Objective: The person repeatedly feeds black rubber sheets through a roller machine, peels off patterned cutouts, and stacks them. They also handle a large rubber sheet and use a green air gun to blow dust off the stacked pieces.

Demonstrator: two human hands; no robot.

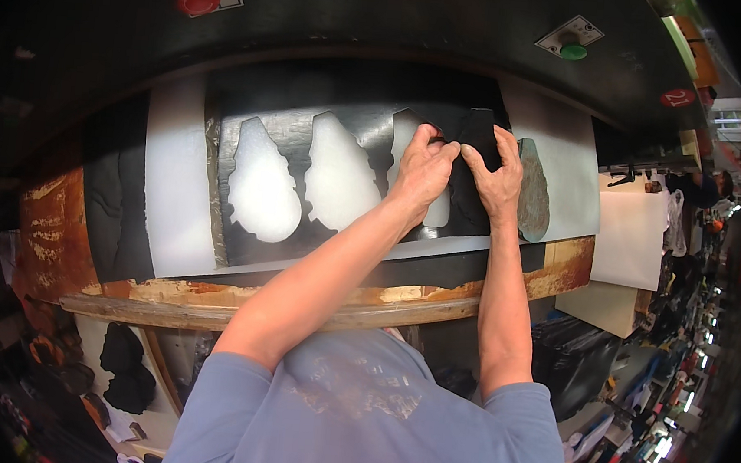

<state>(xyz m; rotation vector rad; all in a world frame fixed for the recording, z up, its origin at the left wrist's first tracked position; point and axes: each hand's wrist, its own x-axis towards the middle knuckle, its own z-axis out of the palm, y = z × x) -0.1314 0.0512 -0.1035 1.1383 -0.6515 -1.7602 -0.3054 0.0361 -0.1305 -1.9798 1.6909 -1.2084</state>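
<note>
A black sheet with several bottle-shaped cut-outs lies across a white board. My right hand grips a dark, elongated cut piece at the right part of the sheet, thumb on its left side and fingers on its right. Just left of it, my left hand is closed, with fingertips curled around a small dark bit that I cannot make out. Its thumb reaches the edge of the dark piece. Beside my right hand lies a greenish-brown shaped piece, partly covered.
A dark machine beam spans the far side, bearing a red button and a green button. A worn wooden edge runs along the front. White sheets stand at the right; black cut pieces lie lower left.
</note>
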